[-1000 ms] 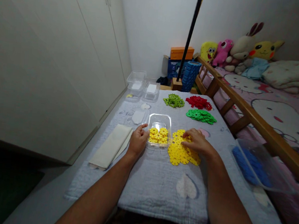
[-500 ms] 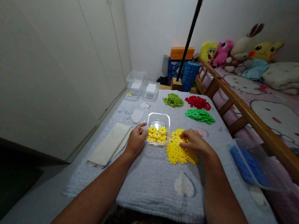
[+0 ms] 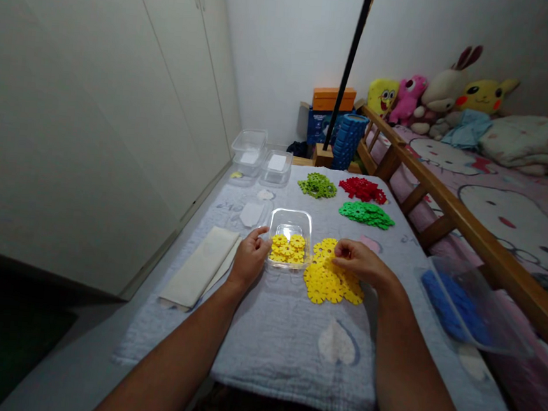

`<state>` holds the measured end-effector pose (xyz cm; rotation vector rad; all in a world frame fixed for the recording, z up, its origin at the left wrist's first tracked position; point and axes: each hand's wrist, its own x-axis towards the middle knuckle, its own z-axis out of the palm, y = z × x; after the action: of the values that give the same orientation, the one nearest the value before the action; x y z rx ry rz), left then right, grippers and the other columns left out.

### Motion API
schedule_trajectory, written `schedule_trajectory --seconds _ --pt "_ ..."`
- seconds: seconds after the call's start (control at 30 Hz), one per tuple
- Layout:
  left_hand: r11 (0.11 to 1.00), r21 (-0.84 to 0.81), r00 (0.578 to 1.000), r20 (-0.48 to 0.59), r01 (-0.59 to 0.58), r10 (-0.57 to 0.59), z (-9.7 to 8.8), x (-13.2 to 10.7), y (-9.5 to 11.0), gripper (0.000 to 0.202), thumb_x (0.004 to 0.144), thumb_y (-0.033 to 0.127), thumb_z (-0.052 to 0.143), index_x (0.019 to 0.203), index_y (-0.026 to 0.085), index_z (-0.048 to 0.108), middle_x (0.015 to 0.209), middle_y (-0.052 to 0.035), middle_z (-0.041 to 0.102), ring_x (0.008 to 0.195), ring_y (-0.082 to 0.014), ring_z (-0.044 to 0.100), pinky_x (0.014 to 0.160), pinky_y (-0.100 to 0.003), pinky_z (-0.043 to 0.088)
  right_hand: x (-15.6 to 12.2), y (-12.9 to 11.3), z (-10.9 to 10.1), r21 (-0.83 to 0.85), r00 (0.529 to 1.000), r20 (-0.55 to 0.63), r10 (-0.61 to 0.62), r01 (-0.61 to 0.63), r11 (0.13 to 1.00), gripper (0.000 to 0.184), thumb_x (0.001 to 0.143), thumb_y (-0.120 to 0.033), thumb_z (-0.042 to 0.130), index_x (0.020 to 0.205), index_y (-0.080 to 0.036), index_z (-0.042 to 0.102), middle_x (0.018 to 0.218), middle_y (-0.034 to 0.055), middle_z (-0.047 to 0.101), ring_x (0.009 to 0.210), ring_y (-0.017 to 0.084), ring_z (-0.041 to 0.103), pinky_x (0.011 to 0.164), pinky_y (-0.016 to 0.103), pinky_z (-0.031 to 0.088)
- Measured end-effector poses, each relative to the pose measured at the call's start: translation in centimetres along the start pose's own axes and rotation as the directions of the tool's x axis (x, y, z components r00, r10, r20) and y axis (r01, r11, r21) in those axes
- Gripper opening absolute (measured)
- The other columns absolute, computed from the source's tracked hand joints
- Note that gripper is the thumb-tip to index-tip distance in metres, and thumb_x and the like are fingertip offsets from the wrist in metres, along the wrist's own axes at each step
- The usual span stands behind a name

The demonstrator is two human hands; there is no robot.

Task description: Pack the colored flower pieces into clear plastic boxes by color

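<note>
A clear plastic container [image 3: 292,219] stands at the middle of the table with several yellow flower-shaped discs [image 3: 288,249] in it. My left hand [image 3: 250,256] is closed at its left wall, fingers curled against the rim. Just right of the container lies a loose pile of yellow flower-shaped discs [image 3: 327,284]. Over the pile's upper right part is my right hand [image 3: 360,261], thumb and fingertips pinched together. Whether a disc sits between those fingertips cannot be made out.
Light green [image 3: 317,185], red [image 3: 363,189] and green disc piles [image 3: 367,214] lie farther back. Blue pieces fill a clear box [image 3: 466,309] at right. Clear containers [image 3: 276,162], a lid [image 3: 253,214] and folded cloth [image 3: 201,266] are leftward. A bed rail [image 3: 446,208] borders the right.
My right hand's fingers have drawn together into a pinch above the yellow pile, the hand shifting slightly right. My left hand and the container stay where they were.
</note>
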<state>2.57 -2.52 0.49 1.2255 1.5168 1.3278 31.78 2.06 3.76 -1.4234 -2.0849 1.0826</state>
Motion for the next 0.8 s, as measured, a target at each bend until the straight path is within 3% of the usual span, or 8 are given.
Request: schedule_trajectory --seconds 0.1,0.37,0.47,0.57,0.7,0.8 --pt "1.0 0.002 1.0 0.003 -0.005 0.005 0.0 0.0 -0.1 0.051 0.081 0.038 0.06 0.125 0.012 0.063 0.059 0.009 0.037 0.052 -0.0103 0.035 0.052 -0.023 0.028 -0.3 -0.4 -0.2 0.152 1.0 0.018 0.017 -0.019 0.988 0.022 0.071 -0.039 0.066 0.075 -0.021 0.055 0.067 -0.004 0.053 0.059 0.012 0.045 0.053 0.024 0.032" --pt "1.0 0.021 1.0 0.011 -0.01 0.01 0.0 0.1 -0.1 0.052 0.083 0.039 0.06 0.126 0.011 0.063 0.059 0.0092 0.035 0.054 -0.0104 0.035 0.053 -0.022 0.028 -0.5 -1.4 -0.5 0.343 0.998 -0.059 0.037 -0.015 0.939 0.027 0.065 -0.04 0.076 0.072 -0.019 0.061 0.066 -0.0027 0.056 0.06 0.012 0.048 0.054 0.024 0.035" --pt "1.0 0.019 1.0 0.013 -0.016 0.016 0.0 0.1 -0.2 0.052 0.082 0.04 0.06 0.126 0.012 0.063 0.059 0.0093 0.035 0.053 -0.0105 0.034 0.053 -0.022 0.027 -0.2 -1.8 -0.1 0.437 0.98 -0.198 0.037 0.054 0.898 0.027 0.066 -0.039 0.078 0.071 -0.02 0.06 0.067 -0.0028 0.056 0.059 0.011 0.048 0.055 0.025 0.036" --pt "1.0 0.021 1.0 0.014 -0.015 0.015 0.1 0.2 -0.2 0.052 0.082 0.04 0.06 0.125 0.011 0.063 0.058 0.009 0.036 0.053 -0.0107 0.035 0.052 -0.022 0.027 0.3 -2.6 1.2 0.477 0.918 -0.395 0.025 0.182 0.86 0.024 0.071 -0.039 0.075 0.074 -0.022 0.059 0.067 -0.0036 0.055 0.058 0.012 0.048 0.055 0.026 0.038" --pt "1.0 0.014 1.0 0.017 -0.006 0.006 0.1 0.1 -0.1 0.053 0.082 0.041 0.06 0.125 0.011 0.063 0.058 0.0092 0.036 0.053 -0.0105 0.034 0.052 -0.023 0.027 0.7 -4.3 3.6 0.236 0.815 -0.559 -0.149 0.329 0.914 0.01 0.079 -0.029 0.067 0.077 -0.022 0.06 0.076 -0.0002 0.06 0.071 0.016 0.056 0.067 0.029 0.045" --pt "1.0 0.017 1.0 0.014 -0.006 0.006 0.1 0.1 0.0 0.053 0.082 0.041 0.059 0.126 0.011 0.062 0.059 0.0093 0.035 0.052 -0.0104 0.034 0.053 -0.023 0.027 1.1 -5.4 5.1 -0.042 0.732 -0.586 -0.348 0.401 0.915 0.008 0.083 -0.019 0.06 0.076 -0.022 0.059 0.079 0.0015 0.062 0.077 0.018 0.058 0.074 0.031 0.045"
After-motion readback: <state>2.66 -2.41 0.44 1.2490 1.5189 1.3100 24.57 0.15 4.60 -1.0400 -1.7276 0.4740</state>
